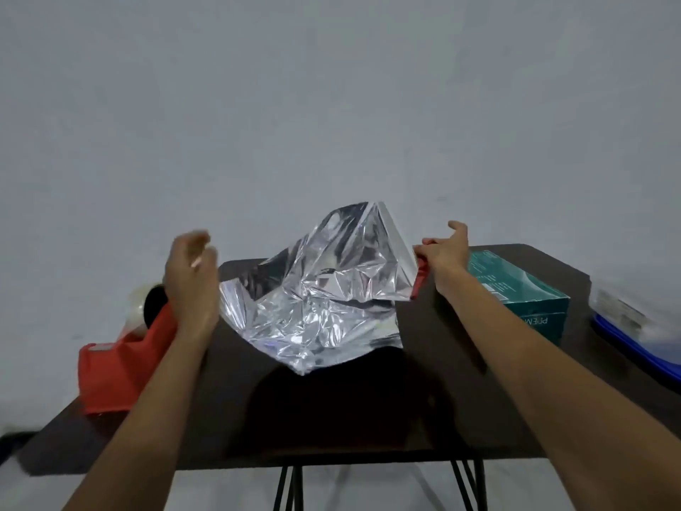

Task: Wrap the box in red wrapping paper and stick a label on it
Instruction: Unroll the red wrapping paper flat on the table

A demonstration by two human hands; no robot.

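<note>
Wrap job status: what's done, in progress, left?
Done: nothing wrapped yet. The teal box sits bare on the table, apart from the wrapping paper. In hand: the right hand pinches the sheet's edge, silver side up, red showing at that edge; the left hand holds nothing. Left: box onto sheet, folding, taping, label; no label visible.

- Wrapping paper (324, 289): mirror-silver, creased face turned up; a red strip shows at its right edge.
- Box (516, 289): teal, with white lettering and paler streaks on top.
- Tape dispenser (110, 374): red-orange body; pale translucent roll (138, 307) on a black core.
- Surface (350, 418): dark brown, on black legs (291, 488).
- Flat item (641, 348) at far right: blue edge, blurred whitish top.
- Wall (331, 105): plain pale grey.
</note>
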